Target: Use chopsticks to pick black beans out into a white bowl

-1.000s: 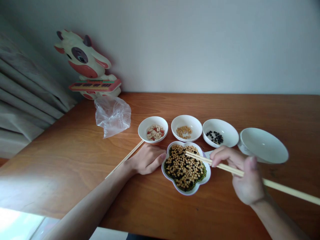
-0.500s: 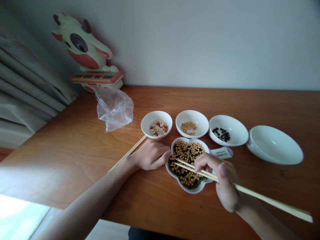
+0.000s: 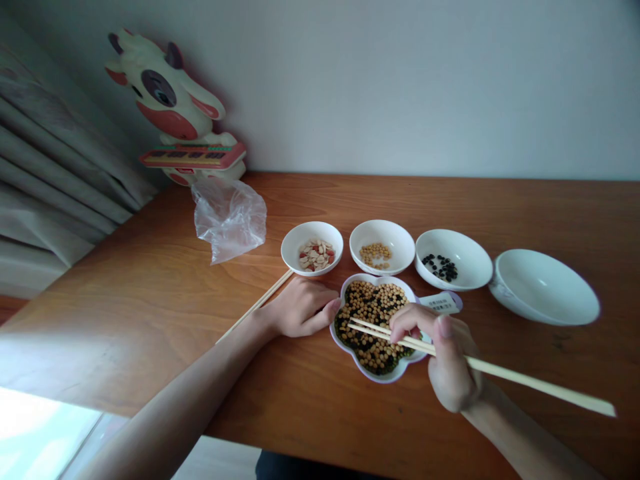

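Note:
My right hand (image 3: 453, 360) grips a pair of chopsticks (image 3: 530, 379), whose tips reach into a flower-shaped dish (image 3: 357, 357). The dish has a lilac rim and holds yellow soybeans mixed with black and green ones. No bean can be made out between the tips. My left hand (image 3: 303, 308) lies on the table at the dish's left side, thumb and fingers closed at its rim. Behind the dish stand a white bowl of pale and reddish flat seeds (image 3: 316, 256), a bowl with some soybeans (image 3: 376, 255) and a bowl with black beans (image 3: 441, 268).
A larger white bowl (image 3: 547, 293) with nothing in it stands at the right. Another pair of chopsticks (image 3: 260, 301) lies beside my left forearm. A clear plastic bag (image 3: 230, 220) and a cow-shaped toy keyboard (image 3: 193, 157) are at the back left. A labelled handle (image 3: 440, 303) sticks out from the dish.
The chopsticks' rear ends have come closer together and risen slightly, with my right hand a little higher. Their tips stay over about the same part of the dish. My left hand keeps its place.

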`<state>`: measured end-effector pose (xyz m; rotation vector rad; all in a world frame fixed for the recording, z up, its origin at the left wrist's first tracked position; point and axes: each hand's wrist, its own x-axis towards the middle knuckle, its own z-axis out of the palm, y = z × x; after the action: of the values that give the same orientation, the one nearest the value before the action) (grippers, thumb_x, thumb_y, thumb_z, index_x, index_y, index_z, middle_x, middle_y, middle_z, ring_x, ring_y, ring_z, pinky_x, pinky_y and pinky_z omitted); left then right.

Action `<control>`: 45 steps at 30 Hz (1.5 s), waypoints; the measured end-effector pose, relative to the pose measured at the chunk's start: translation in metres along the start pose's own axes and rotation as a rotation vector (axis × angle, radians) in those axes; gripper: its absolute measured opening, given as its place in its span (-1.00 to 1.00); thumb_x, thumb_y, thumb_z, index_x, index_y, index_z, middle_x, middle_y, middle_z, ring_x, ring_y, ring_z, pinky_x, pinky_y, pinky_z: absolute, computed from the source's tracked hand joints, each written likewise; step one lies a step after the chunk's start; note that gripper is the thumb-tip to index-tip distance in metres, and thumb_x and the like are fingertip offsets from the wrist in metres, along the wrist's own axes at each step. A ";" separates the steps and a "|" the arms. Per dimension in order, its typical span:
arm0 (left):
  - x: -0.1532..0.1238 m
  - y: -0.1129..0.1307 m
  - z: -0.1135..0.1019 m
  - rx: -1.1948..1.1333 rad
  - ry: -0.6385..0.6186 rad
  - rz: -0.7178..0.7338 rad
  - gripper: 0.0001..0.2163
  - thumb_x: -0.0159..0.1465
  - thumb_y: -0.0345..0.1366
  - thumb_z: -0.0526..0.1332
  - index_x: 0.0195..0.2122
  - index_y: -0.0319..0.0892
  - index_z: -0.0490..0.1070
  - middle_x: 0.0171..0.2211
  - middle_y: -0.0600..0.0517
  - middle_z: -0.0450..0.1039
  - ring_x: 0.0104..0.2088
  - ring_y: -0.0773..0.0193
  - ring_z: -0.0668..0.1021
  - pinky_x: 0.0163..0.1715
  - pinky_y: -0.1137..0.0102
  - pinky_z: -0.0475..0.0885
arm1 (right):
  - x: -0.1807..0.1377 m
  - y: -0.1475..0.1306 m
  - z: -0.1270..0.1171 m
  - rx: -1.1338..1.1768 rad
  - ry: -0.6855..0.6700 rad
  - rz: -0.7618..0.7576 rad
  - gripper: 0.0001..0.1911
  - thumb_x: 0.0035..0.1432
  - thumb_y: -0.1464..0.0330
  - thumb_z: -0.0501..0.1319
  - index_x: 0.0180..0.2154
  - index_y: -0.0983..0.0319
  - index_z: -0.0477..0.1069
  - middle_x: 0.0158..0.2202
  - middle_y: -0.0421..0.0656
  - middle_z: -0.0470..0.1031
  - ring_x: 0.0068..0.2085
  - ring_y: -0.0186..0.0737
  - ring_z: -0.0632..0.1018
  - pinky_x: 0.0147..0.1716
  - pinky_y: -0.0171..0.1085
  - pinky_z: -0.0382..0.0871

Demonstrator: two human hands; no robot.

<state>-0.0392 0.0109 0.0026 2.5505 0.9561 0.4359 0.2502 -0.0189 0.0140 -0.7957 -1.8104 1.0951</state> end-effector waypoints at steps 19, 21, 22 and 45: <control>0.001 0.002 -0.002 0.016 -0.017 -0.003 -0.61 0.56 -0.22 -0.12 -0.42 -0.15 0.24 -0.42 -0.01 0.47 -0.45 0.28 0.43 -0.35 0.32 0.26 | 0.012 -0.001 -0.064 -0.224 0.254 -0.108 -0.22 0.47 -0.13 -0.24 -0.38 0.13 0.56 -0.36 -0.04 0.57 -0.25 0.05 0.55 -0.31 -0.07 0.32; 0.001 0.002 -0.003 0.013 -0.017 -0.007 -0.61 0.56 -0.21 -0.11 -0.42 -0.15 0.25 -0.41 -0.01 0.47 -0.45 0.28 0.43 -0.34 0.32 0.26 | 0.007 -0.003 -0.053 -0.118 0.043 -0.037 -0.23 0.47 -0.13 -0.24 -0.36 0.14 0.55 -0.37 -0.07 0.55 -0.31 -0.01 0.53 -0.33 -0.09 0.33; 0.001 0.002 -0.003 0.012 -0.015 -0.009 -0.61 0.56 -0.21 -0.11 -0.42 -0.15 0.26 -0.41 -0.01 0.48 -0.44 0.28 0.43 -0.34 0.32 0.27 | 0.005 -0.004 -0.047 -0.075 -0.036 -0.007 -0.24 0.47 -0.12 -0.24 -0.36 0.14 0.53 -0.39 -0.08 0.54 -0.34 -0.04 0.52 -0.34 -0.10 0.32; 0.002 0.003 -0.004 0.011 0.015 0.004 -0.61 0.55 -0.22 -0.10 -0.43 -0.15 0.27 -0.44 0.00 0.46 -0.47 0.27 0.43 -0.36 0.30 0.26 | 0.000 -0.004 -0.016 0.013 -0.217 0.139 -0.21 0.42 -0.22 -0.31 -0.34 0.16 0.43 -0.38 -0.13 0.49 -0.35 -0.12 0.48 -0.33 -0.14 0.29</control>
<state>-0.0379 0.0106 0.0074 2.5627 0.9613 0.4526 0.2645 -0.0149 0.0214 -0.8317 -1.9477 1.3249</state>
